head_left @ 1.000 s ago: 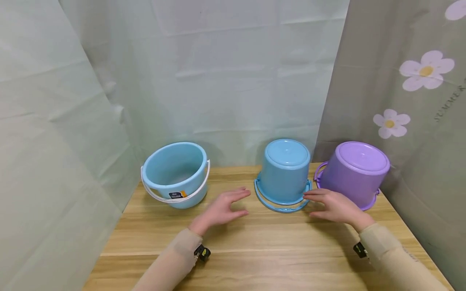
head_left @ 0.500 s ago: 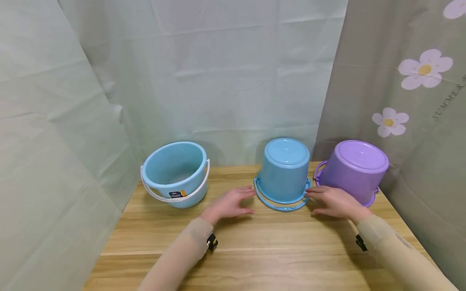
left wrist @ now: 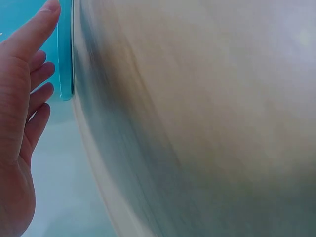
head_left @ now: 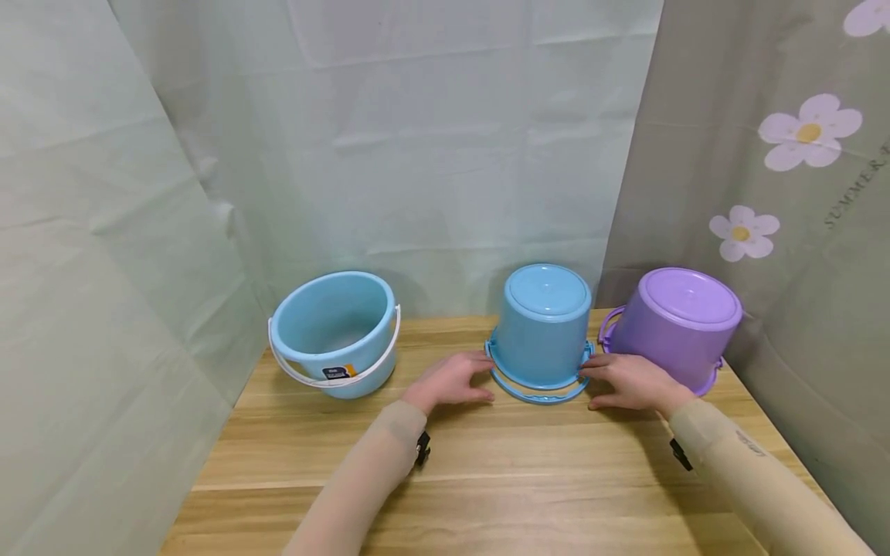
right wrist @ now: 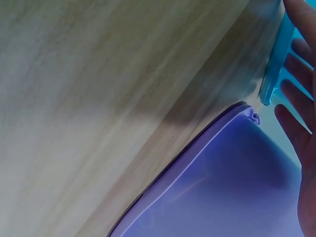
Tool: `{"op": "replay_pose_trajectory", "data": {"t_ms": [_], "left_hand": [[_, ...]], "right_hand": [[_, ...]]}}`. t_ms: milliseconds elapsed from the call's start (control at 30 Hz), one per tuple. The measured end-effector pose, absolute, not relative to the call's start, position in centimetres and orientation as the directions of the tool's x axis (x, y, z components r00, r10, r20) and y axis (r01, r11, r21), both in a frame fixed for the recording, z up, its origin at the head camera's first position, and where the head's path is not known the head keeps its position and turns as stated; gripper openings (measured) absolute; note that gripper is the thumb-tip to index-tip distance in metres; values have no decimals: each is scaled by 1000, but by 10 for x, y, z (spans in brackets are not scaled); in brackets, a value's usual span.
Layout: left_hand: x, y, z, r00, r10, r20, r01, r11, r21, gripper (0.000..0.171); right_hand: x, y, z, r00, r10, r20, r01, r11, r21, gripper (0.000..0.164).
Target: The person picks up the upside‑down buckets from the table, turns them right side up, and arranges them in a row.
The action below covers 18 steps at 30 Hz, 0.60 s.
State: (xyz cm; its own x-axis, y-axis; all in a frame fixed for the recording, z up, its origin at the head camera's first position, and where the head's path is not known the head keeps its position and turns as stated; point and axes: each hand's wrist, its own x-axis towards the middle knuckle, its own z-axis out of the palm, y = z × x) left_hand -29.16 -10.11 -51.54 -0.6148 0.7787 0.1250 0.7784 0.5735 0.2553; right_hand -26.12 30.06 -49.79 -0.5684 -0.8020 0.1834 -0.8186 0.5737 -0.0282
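Note:
A blue bucket (head_left: 545, 332) stands upside down on the wooden table, its handle lying round the front of the rim. My left hand (head_left: 453, 380) is at the left side of that rim, fingertips at the handle's end; whether they touch cannot be told. On the other side my right hand (head_left: 634, 383) has its fingertips at the right rim, thumb apart and lower. Both wrist views show loosely bent fingers beside the blue bucket (left wrist: 65, 54), gripping nothing. An upside-down purple bucket (head_left: 677, 332) sits just behind my right hand, its rim (right wrist: 173, 170) close below the fingers.
A light blue bucket (head_left: 341, 324) with a white handle (head_left: 375, 369) stands upright at the back left of the wooden table (head_left: 501, 479). Pale cloth (head_left: 445, 170) hangs behind the table, and a flowered grey curtain (head_left: 684, 170) hangs on the right.
My left hand has moved right and slightly forward up to the blue bucket's rim. The right hand has shifted only slightly. All the buckets stay in place.

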Motion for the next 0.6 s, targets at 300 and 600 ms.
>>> {"op": "replay_pose_trajectory", "data": {"t_ms": [300,600], "left_hand": [[-298,-85,-517,-659,749,61,745,641,186,62],[-300,-76,-518,-680,732,48,728,666,163,62]], "right_hand": [[-268,300,-505,-566,-799,204,-819,573,-26,49],[-272,297,-505,-589,-785,191,-805,590,-55,44]]}}
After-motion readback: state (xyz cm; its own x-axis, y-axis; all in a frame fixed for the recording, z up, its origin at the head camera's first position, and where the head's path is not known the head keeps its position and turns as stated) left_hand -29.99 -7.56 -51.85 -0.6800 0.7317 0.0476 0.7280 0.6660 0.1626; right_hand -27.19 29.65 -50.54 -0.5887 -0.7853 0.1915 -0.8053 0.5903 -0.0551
